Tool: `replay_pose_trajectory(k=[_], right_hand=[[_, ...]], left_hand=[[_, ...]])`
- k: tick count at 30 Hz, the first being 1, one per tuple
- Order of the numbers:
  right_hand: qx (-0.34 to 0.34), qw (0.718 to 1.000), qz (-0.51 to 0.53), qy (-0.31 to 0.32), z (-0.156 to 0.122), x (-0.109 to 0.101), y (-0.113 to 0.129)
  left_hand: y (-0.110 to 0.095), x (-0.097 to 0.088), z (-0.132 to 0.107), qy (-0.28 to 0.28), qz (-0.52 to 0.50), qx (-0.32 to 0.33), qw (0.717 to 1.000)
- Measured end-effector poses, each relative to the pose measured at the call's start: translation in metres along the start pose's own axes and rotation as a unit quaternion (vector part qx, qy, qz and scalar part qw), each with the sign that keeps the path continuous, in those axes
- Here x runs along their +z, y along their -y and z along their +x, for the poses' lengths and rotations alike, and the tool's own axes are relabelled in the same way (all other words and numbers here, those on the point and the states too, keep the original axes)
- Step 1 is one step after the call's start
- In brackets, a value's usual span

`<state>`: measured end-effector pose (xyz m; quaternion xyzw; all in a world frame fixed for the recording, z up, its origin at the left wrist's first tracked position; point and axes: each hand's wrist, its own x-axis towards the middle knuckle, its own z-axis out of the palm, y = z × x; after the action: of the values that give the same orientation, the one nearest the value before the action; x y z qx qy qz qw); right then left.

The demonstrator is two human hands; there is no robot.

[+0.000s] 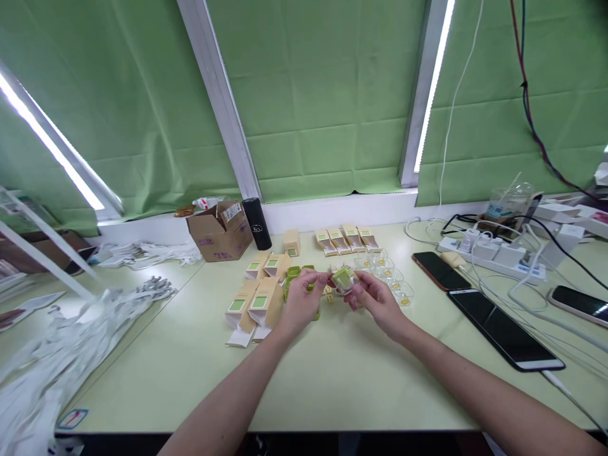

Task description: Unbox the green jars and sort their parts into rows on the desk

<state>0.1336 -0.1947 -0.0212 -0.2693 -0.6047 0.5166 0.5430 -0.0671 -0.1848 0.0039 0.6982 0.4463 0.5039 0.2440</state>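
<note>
Both my hands meet over the middle of the pale green table (332,373). My right hand (375,297) pinches a small green-lidded clear case (342,277). My left hand (301,297) has its fingers curled, fingertips touching the same case from the left. Green lids (293,272) lie just behind my left hand. Tan cardboard boxes with green labels (256,304) lie to the left, and a row of them (346,239) stands further back. Clear cases with yellow pieces (394,282) sit right of my hands.
A brown carton (221,231) and a black cylinder (257,223) stand by the window sill. Two phones (439,270) and a tablet (503,329) lie at the right beside a power strip (494,256) with cables. White plastic bags (71,342) are heaped at the left.
</note>
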Motion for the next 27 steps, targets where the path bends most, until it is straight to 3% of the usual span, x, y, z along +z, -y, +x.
replay_pose_trajectory(k=[5, 8, 11, 17, 22, 27], right_hand=[[0.037, 0.995, 0.096, 0.013, 0.003, 0.0, 0.0], [0.046, 0.994, 0.094, 0.002, 0.003, -0.001, -0.005], [0.047, 0.997, 0.06, -0.005, 0.003, -0.001, -0.009], [0.006, 1.0, 0.008, 0.0, 0.003, 0.002, -0.005], [-0.025, 0.999, 0.012, -0.021, 0.004, -0.001, -0.005], [-0.049, 0.998, 0.012, -0.032, 0.005, -0.004, -0.007]], left_hand=[[-0.007, 0.0, -0.002, -0.024, 0.011, 0.011, 1.0], [-0.009, 0.0, -0.003, -0.045, 0.026, -0.001, 0.999], [-0.011, 0.002, -0.005, -0.027, 0.016, -0.008, 0.999], [-0.014, 0.006, -0.006, 0.007, -0.057, -0.032, 0.998], [-0.007, 0.006, -0.004, 0.034, -0.198, -0.066, 0.977], [0.001, 0.008, -0.004, 0.038, -0.235, -0.029, 0.971]])
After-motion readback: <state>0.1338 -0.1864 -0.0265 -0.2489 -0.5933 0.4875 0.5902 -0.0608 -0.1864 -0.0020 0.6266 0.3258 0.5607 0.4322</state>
